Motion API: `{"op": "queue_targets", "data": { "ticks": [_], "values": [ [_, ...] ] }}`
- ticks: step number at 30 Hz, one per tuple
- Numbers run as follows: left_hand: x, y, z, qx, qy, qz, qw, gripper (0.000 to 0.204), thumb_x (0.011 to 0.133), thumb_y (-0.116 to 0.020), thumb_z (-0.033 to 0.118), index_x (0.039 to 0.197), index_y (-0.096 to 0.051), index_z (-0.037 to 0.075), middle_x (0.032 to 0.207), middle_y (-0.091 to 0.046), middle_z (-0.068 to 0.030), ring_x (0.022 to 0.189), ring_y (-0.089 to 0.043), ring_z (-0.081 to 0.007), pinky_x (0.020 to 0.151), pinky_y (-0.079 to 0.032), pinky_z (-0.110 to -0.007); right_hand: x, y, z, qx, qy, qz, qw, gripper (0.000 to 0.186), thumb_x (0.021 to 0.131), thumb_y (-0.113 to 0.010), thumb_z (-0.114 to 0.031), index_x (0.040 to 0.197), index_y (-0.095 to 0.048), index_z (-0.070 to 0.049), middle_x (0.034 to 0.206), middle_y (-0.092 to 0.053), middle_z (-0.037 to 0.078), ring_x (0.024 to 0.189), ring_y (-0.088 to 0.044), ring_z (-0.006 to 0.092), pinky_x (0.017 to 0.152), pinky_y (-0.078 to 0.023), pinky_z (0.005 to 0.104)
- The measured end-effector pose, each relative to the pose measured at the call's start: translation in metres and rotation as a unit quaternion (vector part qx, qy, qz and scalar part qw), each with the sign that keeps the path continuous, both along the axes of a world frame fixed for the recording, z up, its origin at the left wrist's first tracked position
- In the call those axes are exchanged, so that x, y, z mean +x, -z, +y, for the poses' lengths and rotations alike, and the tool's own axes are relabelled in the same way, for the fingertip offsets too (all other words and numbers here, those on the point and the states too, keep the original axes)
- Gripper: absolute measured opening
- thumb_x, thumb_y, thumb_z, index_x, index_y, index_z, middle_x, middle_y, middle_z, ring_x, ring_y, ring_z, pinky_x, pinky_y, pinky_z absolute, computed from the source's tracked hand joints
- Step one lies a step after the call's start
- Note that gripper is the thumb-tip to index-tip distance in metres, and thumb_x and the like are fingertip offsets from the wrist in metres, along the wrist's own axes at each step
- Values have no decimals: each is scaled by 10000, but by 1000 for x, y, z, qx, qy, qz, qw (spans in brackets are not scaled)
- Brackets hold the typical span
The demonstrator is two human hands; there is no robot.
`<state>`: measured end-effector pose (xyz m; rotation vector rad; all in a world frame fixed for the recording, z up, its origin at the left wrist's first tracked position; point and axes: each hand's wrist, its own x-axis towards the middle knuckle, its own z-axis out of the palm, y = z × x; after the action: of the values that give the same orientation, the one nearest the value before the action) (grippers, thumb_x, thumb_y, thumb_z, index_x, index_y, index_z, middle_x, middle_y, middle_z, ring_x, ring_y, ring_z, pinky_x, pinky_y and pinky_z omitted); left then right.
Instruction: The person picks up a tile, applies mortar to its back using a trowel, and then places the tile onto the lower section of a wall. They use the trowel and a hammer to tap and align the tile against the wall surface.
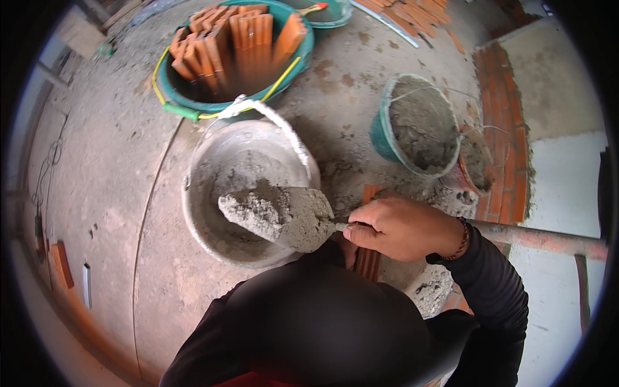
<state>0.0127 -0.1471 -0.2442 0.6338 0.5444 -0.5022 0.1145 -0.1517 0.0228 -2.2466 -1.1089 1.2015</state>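
My right hand [406,229] grips the handle of a trowel [316,222], whose blade is coated with grey mortar. A lump of mortar [255,213] rests on the blade, above a pale round bucket [192,222] holding more mortar [248,164]. Only a small part of my left hand [349,251] shows below the right one, against the side of a ridged orange brick [368,264]. The left fingers are mostly hidden, but the hand appears to hold this brick. My right hand covers the brick's middle.
Beyond the pale bucket stands a green tub [169,84] of upright bricks [251,32]. On the right are a green bucket [382,132] of mortar and a smaller reddish bucket [477,161], beside a brick course [503,135]. A loose brick [62,264] lies far left.
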Motion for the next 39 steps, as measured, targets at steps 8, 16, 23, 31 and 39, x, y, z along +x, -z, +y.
{"op": "queue_targets", "data": {
  "ticks": [8,16,23,31,39],
  "values": [
    [-2,-4,5,-68,-21,-72,995,486,1046,-358,457,1307,-538,89,1217,-627,-72,1101,-598,-208,958,-471,-373,5,-71,-80,-152,258,149,942,314,1003,-502,-284,860,-628,-34,643,-558,62,567,-550,162,533,-443,312],
    [5,-25,2,-173,24,66,982,509,1041,-349,500,1312,-546,117,1186,-627,-52,1048,-604,-221,955,-471,-384,54,-50,-166,-108,525,23,844,340,1017,-462,-335,857,-581,-60,629,-504,-2,487,-477,98,440,-391,266],
    [1,-9,2,-184,40,64,980,506,1026,-399,503,1341,-519,125,1260,-596,-59,1141,-575,-243,1001,-450,-416,115,0,-178,-121,493,-6,861,360,1031,-455,-359,821,-541,-80,606,-487,-26,453,-460,76,404,-388,244],
    [1,-10,5,-161,28,67,984,503,1034,-381,493,1337,-519,117,1261,-598,-63,1144,-575,-249,1002,-451,-419,121,5,-208,-180,396,-110,894,326,984,-513,-320,869,-623,-36,686,-598,63,537,-574,191,478,-458,351],
    [6,-11,6,-178,29,80,980,530,1045,-328,506,1354,-519,121,1279,-596,-42,1139,-572,-219,1012,-430,-387,100,-13,-192,-389,208,-461,770,297,921,-574,-315,978,-665,-37,989,-690,179,901,-673,371,761,-532,471]
  ]
}}
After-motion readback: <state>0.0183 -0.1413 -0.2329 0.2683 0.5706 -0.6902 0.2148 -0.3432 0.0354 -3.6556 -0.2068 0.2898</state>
